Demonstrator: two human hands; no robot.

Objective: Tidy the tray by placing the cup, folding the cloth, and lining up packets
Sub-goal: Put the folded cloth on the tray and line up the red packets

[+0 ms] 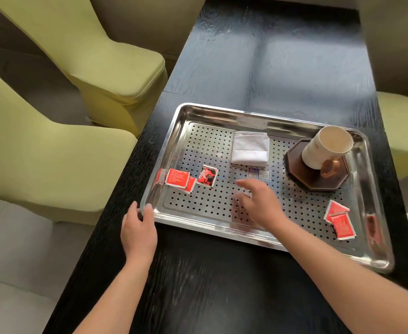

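A perforated steel tray [222,229] lies on a black table. A white cup [324,147] with a copper handle stands upright on a dark octagonal coaster [338,179] at the tray's far right. A folded white cloth [250,148] lies at the far middle. Red packets lie at the left [177,178], one red-and-black packet [207,175] beside them, and more red packets at the near right [338,218]. My left hand [139,227] grips the tray's near left corner. My right hand [260,201] hovers over the tray's middle, fingers apart, holding nothing.
The black wooden table [270,63] extends far beyond the tray. Yellow-green covered chairs [116,51] stand along the left, and more chair edges [405,131] show on the right. A small printed label [258,174] sticks to the tray floor near the cloth.
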